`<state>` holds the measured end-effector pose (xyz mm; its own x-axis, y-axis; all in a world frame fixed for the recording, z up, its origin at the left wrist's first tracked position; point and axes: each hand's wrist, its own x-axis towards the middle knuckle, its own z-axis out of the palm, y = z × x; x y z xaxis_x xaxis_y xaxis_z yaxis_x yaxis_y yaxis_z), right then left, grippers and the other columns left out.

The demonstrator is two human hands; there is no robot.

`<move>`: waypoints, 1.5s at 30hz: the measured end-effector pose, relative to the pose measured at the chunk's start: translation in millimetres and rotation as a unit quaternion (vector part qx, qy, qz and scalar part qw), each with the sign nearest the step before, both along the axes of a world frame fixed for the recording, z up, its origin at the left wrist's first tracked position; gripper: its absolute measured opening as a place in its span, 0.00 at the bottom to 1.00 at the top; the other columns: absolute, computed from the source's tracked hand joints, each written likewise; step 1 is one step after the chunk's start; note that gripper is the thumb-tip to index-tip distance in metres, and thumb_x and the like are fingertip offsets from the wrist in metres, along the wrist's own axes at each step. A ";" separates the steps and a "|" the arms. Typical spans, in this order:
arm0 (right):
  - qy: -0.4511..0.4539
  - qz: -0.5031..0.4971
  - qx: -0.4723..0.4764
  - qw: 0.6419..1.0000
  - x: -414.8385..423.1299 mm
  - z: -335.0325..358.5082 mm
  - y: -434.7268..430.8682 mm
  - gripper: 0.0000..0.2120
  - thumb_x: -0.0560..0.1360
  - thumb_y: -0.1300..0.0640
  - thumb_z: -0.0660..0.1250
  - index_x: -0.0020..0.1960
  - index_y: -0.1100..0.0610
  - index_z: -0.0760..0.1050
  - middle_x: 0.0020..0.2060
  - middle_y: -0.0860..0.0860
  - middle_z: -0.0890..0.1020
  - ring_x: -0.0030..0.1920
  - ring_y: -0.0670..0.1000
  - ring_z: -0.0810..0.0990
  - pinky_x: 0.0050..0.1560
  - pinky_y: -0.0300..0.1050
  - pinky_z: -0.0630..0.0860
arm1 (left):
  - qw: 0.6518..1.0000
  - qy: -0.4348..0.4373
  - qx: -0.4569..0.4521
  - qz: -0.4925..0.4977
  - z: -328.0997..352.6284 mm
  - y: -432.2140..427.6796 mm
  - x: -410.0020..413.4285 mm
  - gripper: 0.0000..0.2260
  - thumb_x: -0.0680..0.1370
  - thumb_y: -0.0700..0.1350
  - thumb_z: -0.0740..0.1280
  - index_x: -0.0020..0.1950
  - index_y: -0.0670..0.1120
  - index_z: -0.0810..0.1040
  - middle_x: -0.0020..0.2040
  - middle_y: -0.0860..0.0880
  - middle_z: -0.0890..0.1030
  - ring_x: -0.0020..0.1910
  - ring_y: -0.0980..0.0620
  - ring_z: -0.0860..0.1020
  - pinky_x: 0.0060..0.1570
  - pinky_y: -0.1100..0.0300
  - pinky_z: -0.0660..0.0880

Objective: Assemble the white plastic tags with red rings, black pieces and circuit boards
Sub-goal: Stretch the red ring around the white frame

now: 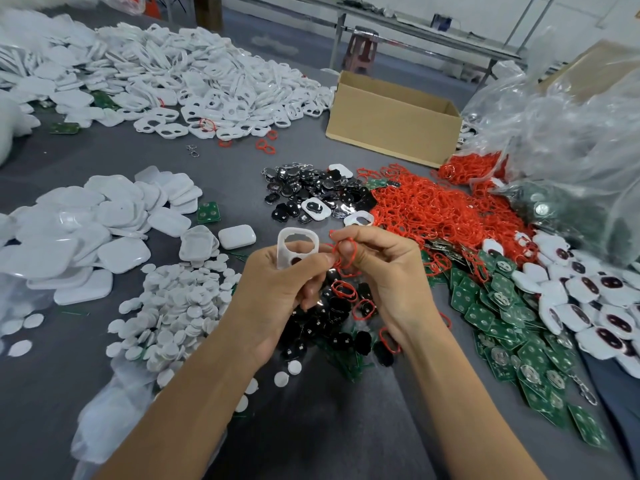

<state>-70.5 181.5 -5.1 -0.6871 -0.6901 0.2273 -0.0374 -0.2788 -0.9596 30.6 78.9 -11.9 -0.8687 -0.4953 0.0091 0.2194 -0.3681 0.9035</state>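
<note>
The left hand (pixel 277 296) is gripping a white tag (pixel 298 249) upright above the table (pixel 311 427), fingers curled round its lower half w/ the big window showing on top. The right hand (pixel 388 275) is pinching a red ring (pixel 344 255) btwn thumb and fingertips, just beside the tag's edge; the left thumb seems to be touching the ring too. Main risk, as I'm judging it: the ring is looking tangled w/ a second loop dangling below, so two may be going in at once, or the thin ring may be twisting and seating crooked in the tag. If the pinch is slipping, the ring is dropping into the black pieces (pixel 346 327) under the hands, among other loose rings, i.e. easy to lose. The circuit boards (pixel 502 306) are lying to the right, untouched.
</note>
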 end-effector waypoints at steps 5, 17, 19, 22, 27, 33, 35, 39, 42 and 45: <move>0.043 -0.026 0.015 0.999 2.0 2.0 -0.5 0.07 0.72 0.67 0.69 0.43 0.56 0.84 0.37 0.53 0.85 0.39 0.49 0.83 0.42 0.37 0.77 | 0.999 -0.039 -0.001 -0.003 -4.9 -2.4 -1.3 0.04 0.76 0.34 0.67 0.42 0.39 0.77 0.27 0.50 0.71 0.24 0.56 0.66 0.23 0.66 0.64; 0.502 -0.210 0.155 0.825 7.3 3.5 -1.3 0.06 0.73 0.67 0.70 0.48 0.61 0.83 0.40 0.54 0.85 0.39 0.53 0.82 0.41 0.44 0.76 | 0.993 -0.093 -0.001 -0.069 -9.6 4.5 -8.7 0.14 0.66 0.42 0.64 0.49 0.46 0.66 0.32 0.51 0.76 0.28 0.55 0.71 0.28 0.62 0.68; 0.505 -0.226 0.155 0.818 7.9 0.3 -1.1 0.04 0.73 0.66 0.70 0.46 0.61 0.83 0.39 0.53 0.84 0.38 0.54 0.82 0.41 0.47 0.76 | 0.994 -0.090 -0.011 -0.067 -10.1 5.5 -8.4 0.09 0.71 0.43 0.64 0.48 0.46 0.67 0.32 0.52 0.76 0.28 0.55 0.71 0.31 0.60 0.67; 0.502 -0.239 0.137 0.820 6.8 0.9 -0.9 0.05 0.72 0.68 0.70 0.44 0.61 0.83 0.38 0.52 0.84 0.37 0.50 0.81 0.40 0.42 0.76 | 0.996 -0.074 -0.001 -0.047 -7.0 7.8 -7.8 0.10 0.83 0.49 0.56 0.48 0.45 0.70 0.34 0.50 0.76 0.28 0.55 0.72 0.30 0.61 0.69; 0.442 -0.218 0.131 0.860 8.1 5.0 -0.7 0.05 0.73 0.69 0.69 0.44 0.62 0.81 0.37 0.50 0.83 0.37 0.46 0.79 0.41 0.36 0.75 | 0.998 -0.050 0.043 -0.019 -4.7 4.9 -5.6 0.16 0.84 0.47 0.53 0.47 0.42 0.77 0.36 0.47 0.78 0.31 0.54 0.76 0.31 0.61 0.75; 0.442 -0.236 0.115 0.858 8.0 14.8 -0.2 0.06 0.73 0.70 0.68 0.43 0.61 0.80 0.37 0.49 0.82 0.38 0.47 0.79 0.40 0.39 0.75 | 0.996 -0.068 -0.048 0.038 -11.1 2.8 -5.9 0.07 0.77 0.39 0.70 0.51 0.47 0.74 0.37 0.51 0.77 0.32 0.54 0.78 0.37 0.57 0.80; 0.466 -0.220 0.128 0.847 10.6 13.7 -0.7 0.06 0.72 0.70 0.69 0.42 0.61 0.81 0.37 0.50 0.82 0.37 0.48 0.78 0.39 0.41 0.74 | 0.996 -0.058 -0.051 0.042 -10.6 5.4 -4.6 0.14 0.75 0.38 0.71 0.54 0.48 0.69 0.36 0.51 0.80 0.31 0.51 0.80 0.36 0.57 0.80; 0.491 -0.207 0.155 0.832 9.1 7.0 -0.7 0.05 0.72 0.69 0.69 0.43 0.62 0.82 0.37 0.52 0.82 0.37 0.52 0.79 0.38 0.48 0.75 | 0.997 -0.051 -0.047 0.032 -6.8 8.8 -4.4 0.17 0.77 0.32 0.68 0.62 0.44 0.71 0.46 0.44 0.81 0.32 0.51 0.82 0.35 0.60 0.81; 0.508 -0.214 0.166 0.817 6.8 2.6 -0.9 0.04 0.72 0.68 0.69 0.43 0.62 0.82 0.39 0.54 0.82 0.39 0.55 0.79 0.39 0.51 0.76 | 0.997 -0.045 -0.058 0.000 -6.3 11.9 -4.2 0.15 0.76 0.30 0.67 0.61 0.40 0.76 0.51 0.40 0.81 0.38 0.51 0.83 0.40 0.58 0.82; 0.518 -0.217 0.171 0.810 7.4 -1.5 -2.5 0.04 0.73 0.67 0.69 0.43 0.62 0.82 0.39 0.54 0.81 0.40 0.56 0.79 0.39 0.51 0.76 | 0.999 -0.038 -0.017 0.000 -6.8 14.5 -4.7 0.14 0.76 0.29 0.67 0.60 0.40 0.74 0.49 0.43 0.81 0.39 0.55 0.83 0.39 0.61 0.81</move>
<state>-63.1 179.0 -6.7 -0.4448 -0.5792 0.6832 -0.8947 0.2516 -0.3692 25.9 93.3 -18.6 -0.8671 -0.4966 -0.0390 0.1509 -0.3364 0.9296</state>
